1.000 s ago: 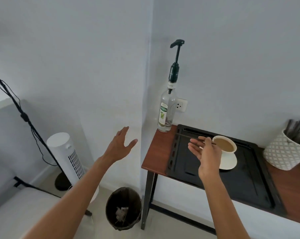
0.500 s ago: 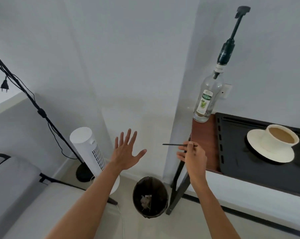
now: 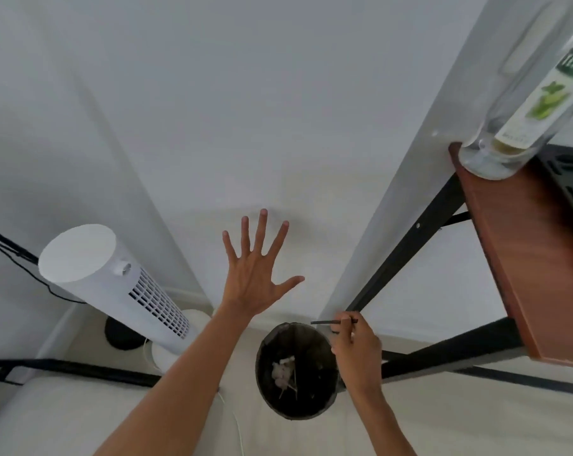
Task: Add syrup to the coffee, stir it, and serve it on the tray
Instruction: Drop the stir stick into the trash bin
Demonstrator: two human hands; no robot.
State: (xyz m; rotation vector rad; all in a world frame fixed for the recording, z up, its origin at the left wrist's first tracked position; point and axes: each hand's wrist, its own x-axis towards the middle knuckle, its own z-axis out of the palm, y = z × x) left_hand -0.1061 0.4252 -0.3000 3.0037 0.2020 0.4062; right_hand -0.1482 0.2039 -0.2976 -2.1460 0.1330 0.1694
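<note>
Two hands are showing in the head view. One right hand is pinching one black stirrer over the rim of one bin on the floor; one left hand is spreading open, holding nothing. One syrup bottle is standing at the far left corner of one table, beside the tray. Half a second ago the cup was in sight and the stirrer was nearer the table edge.

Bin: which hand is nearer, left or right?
Right. The right hand, pinching the stirrer, sits over the bin's right rim. The left hand is spread open, above and left of the bin in the frame.
</note>
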